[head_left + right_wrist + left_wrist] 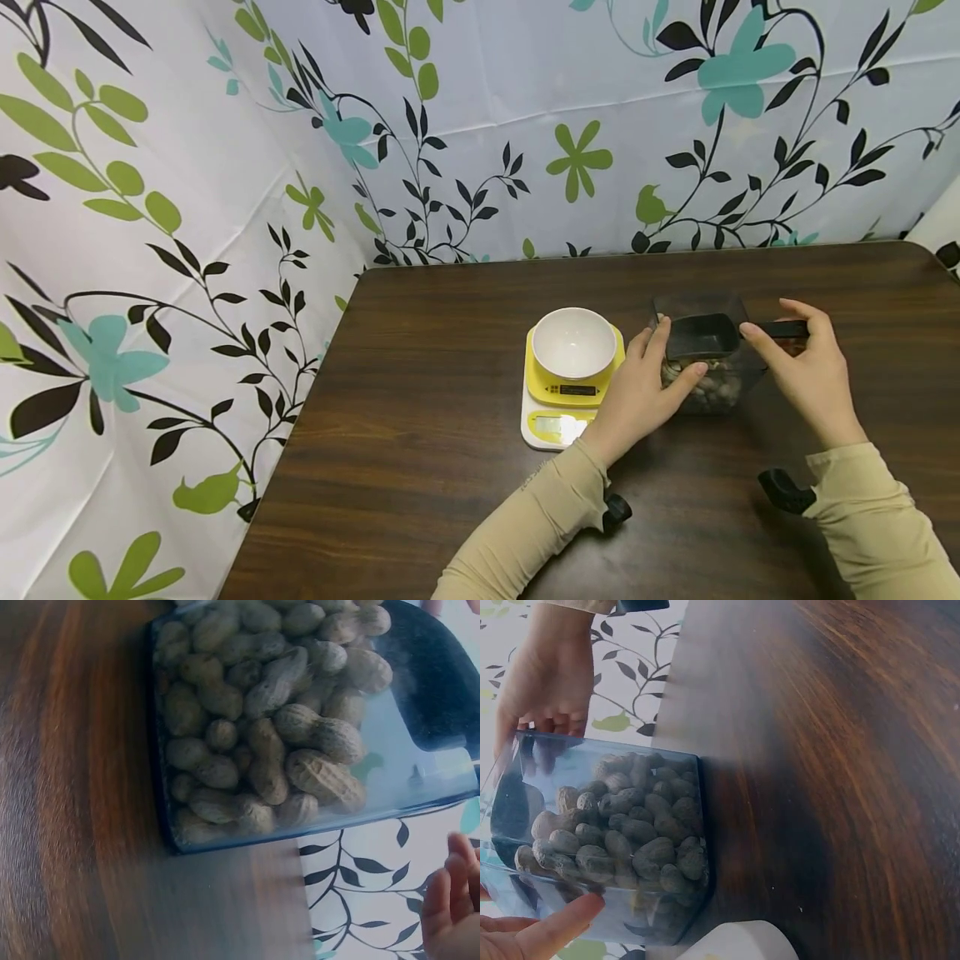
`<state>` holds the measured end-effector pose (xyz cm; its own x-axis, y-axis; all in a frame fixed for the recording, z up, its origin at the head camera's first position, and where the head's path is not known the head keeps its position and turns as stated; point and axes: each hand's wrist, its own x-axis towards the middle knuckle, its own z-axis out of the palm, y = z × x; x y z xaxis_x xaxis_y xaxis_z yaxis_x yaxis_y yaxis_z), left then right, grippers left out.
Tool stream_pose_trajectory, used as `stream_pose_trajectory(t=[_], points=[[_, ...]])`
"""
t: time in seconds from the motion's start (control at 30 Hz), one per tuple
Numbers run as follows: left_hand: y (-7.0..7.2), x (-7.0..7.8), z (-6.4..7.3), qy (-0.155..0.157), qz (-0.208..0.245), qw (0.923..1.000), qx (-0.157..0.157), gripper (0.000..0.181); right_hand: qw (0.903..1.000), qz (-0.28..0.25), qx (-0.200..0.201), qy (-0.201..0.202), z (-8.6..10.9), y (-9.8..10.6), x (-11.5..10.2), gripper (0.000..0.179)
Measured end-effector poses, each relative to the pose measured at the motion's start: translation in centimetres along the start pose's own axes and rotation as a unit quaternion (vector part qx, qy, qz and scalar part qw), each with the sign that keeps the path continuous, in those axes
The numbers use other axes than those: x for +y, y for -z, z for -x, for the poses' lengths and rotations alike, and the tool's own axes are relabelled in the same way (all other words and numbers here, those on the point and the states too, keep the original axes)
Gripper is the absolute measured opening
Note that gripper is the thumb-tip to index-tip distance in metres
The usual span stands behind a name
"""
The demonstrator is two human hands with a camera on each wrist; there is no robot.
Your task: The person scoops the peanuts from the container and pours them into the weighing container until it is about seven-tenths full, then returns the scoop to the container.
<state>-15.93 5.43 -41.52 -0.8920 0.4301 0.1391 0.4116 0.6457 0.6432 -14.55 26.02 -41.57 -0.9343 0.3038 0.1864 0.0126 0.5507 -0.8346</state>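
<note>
A clear plastic container [701, 400] partly filled with peanuts [262, 750] stands on the table. A black scoop [703, 335] lies across its top, handle towards the right. My left hand [637, 379] holds the container's near left corner, thumb along the front wall and fingers at the left rim. My right hand [813, 375] is at the right side, its thumb and index finger spread around the scoop handle [783, 330]. In the right wrist view its fingers [442, 907] show loosely bent, apart from the container wall.
Left of the container stands a yellow and white kitchen scale [558, 400] with a white bowl [574, 342] on it. The dark wooden table [420, 400] ends at a patterned curtain [487, 150] at the back and left.
</note>
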Motion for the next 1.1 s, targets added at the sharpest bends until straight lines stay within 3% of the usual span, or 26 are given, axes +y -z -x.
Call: stream_pose_trajectory(t=[0.13,0.2,0.23,0.27,0.3,0.37,0.43,0.5,0.57,0.73,0.8,0.83,0.93,1.03,1.1], points=[[0.1,-0.1,0.0,0.009,0.026,0.9996,0.002,0.071,0.9968,-0.065,-0.026,-0.038,-0.3,0.2,0.3,0.062],[0.1,-0.2,-0.1,0.014,0.039,0.9991,0.002,0.072,0.9863,-0.155,-0.033,-0.048,-0.5,0.2,0.5,0.055],[0.1,-0.2,-0.1,0.017,0.044,0.9989,0.002,0.072,0.9763,-0.207,-0.038,-0.050,-0.5,0.2,0.6,0.051],[0.1,-0.2,-0.1,0.019,0.047,0.9987,0.003,0.072,0.9618,-0.266,-0.043,-0.046,-0.6,0.2,0.7,0.046],[0.1,-0.2,-0.1,0.020,0.049,0.9986,0.004,0.072,0.9412,-0.331,-0.050,-0.043,-0.7,0.2,0.8,0.041],[0.1,-0.1,-0.1,0.019,0.051,0.9985,0.006,0.073,0.8864,-0.456,-0.071,-0.028,-0.7,0.3,1.1,0.030],[0.1,-0.1,0.0,0.016,0.051,0.9985,0.008,0.072,0.8476,-0.522,-0.095,-0.015,-0.8,0.4,1.2,0.024],[0.1,-0.1,0.0,0.012,0.050,0.9986,0.010,0.072,0.8261,-0.552,-0.112,-0.002,-0.9,0.5,1.3,0.021],[0.1,-0.2,0.0,0.009,0.051,0.9986,0.013,0.072,0.8228,-0.555,-0.122,0.012,-1.1,0.7,1.1,0.020],[0.0,-0.2,0.0,0.010,0.055,0.9983,0.019,0.072,0.8245,-0.552,-0.121,0.033,-1.6,1.4,0.1,0.020],[-0.1,-0.2,0.0,0.009,0.054,0.9983,0.021,0.071,0.8333,-0.540,-0.111,0.042,-1.8,1.8,-0.5,0.019],[-0.1,-0.2,0.0,0.009,0.053,0.9983,0.023,0.071,0.8421,-0.527,-0.103,0.050,-1.9,2.0,-0.9,0.019],[-0.2,-0.3,0.0,0.005,0.048,0.9985,0.026,0.071,0.8835,-0.457,-0.073,0.070,-2.3,2.5,-2.1,0.018],[-0.2,-0.3,0.0,0.000,0.048,0.9984,0.029,0.071,0.9470,-0.306,-0.034,0.091,-2.5,3.0,-3.2,0.016],[-0.1,-0.4,0.0,-0.002,0.053,0.9981,0.032,0.071,0.9659,-0.237,-0.024,0.100,-2.7,3.2,-3.7,0.016]])
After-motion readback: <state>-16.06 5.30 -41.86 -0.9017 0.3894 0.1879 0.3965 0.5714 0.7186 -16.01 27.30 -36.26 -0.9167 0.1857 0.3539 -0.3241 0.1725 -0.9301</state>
